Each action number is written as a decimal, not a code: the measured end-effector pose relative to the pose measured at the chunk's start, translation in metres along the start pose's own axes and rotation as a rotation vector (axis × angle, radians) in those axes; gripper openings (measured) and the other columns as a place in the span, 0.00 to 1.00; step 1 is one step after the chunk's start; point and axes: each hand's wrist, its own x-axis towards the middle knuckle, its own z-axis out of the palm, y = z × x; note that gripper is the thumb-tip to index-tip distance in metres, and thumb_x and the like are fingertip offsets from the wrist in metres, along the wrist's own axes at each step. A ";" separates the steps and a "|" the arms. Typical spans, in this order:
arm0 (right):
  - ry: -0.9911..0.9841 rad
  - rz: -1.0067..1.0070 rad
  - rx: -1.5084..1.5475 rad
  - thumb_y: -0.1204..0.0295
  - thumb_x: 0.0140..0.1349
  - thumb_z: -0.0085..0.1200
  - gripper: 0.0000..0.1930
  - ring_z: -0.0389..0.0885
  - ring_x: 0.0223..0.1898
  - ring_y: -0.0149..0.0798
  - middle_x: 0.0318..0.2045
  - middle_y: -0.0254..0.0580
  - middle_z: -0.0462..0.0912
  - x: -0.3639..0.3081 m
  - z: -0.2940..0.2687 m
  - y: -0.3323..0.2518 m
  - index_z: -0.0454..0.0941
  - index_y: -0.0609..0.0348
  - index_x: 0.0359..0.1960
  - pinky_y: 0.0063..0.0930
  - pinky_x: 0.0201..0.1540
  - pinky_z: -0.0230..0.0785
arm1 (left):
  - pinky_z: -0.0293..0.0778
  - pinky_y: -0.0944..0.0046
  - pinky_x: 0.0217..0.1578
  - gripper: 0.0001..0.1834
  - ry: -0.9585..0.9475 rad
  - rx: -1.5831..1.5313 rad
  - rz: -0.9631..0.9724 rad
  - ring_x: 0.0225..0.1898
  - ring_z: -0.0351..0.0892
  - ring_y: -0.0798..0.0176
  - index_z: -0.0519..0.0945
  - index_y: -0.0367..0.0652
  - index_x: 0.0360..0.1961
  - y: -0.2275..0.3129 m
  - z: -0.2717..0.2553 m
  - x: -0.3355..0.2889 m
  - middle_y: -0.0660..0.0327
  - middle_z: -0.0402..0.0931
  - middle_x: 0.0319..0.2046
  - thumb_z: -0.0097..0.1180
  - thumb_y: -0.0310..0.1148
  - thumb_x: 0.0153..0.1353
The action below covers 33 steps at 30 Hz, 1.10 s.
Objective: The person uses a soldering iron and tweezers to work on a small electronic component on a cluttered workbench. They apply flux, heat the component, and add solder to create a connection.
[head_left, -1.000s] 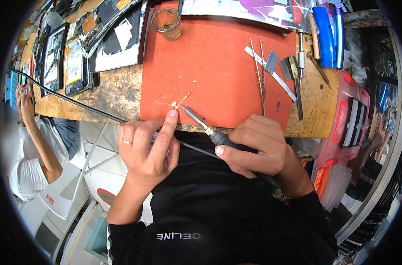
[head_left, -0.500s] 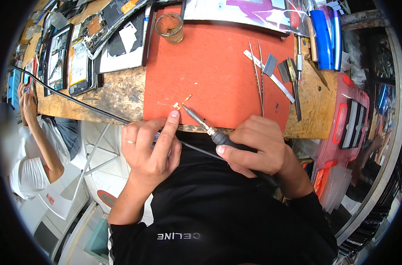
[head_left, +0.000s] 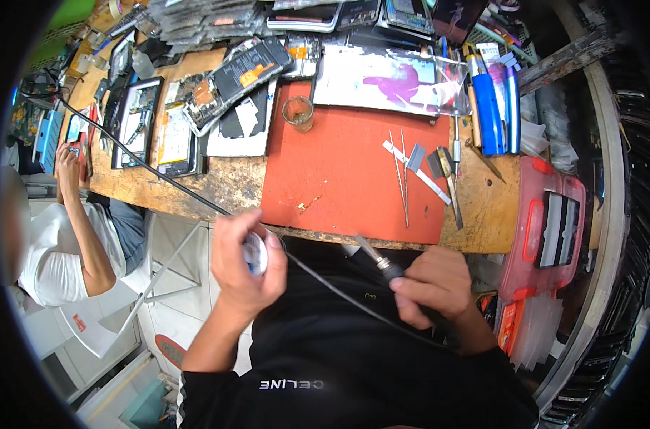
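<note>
My right hand (head_left: 438, 286) is closed around the dark handle of a soldering iron (head_left: 375, 256), its metal tip pointing up and left, just off the bench's front edge. Held in my left hand (head_left: 242, 268) is a small round spool (head_left: 255, 253) with a white rim; the fingers partly cover it. A tiny gold-and-white flex cable piece (head_left: 308, 205) lies on the red mat (head_left: 353, 157), apart from both hands. A black cord (head_left: 142, 163) runs from the far left past my left hand towards the iron.
Tweezers (head_left: 399, 175), a small grey-bladed scraper (head_left: 426, 171) and a brush (head_left: 448, 179) lie on the mat's right side. A glass cup (head_left: 298, 114) stands at its back. Opened phones (head_left: 250, 68) crowd the left. At far left sits another person (head_left: 71, 250).
The soldering iron has lifted away from the flex cable piece and come back towards me. My left hand has left the mat, turning so the spool shows. The view has shifted.
</note>
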 end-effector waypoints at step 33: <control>0.795 0.242 -0.334 0.78 0.70 0.57 0.17 0.71 0.40 0.39 0.43 0.49 0.66 -0.027 0.056 0.042 0.58 0.55 0.48 0.35 0.43 0.68 | 0.88 0.47 0.54 0.09 -0.042 -1.027 -0.593 0.49 0.79 0.58 0.77 0.36 0.51 -0.109 -0.033 0.356 0.53 0.76 0.48 0.57 0.31 0.76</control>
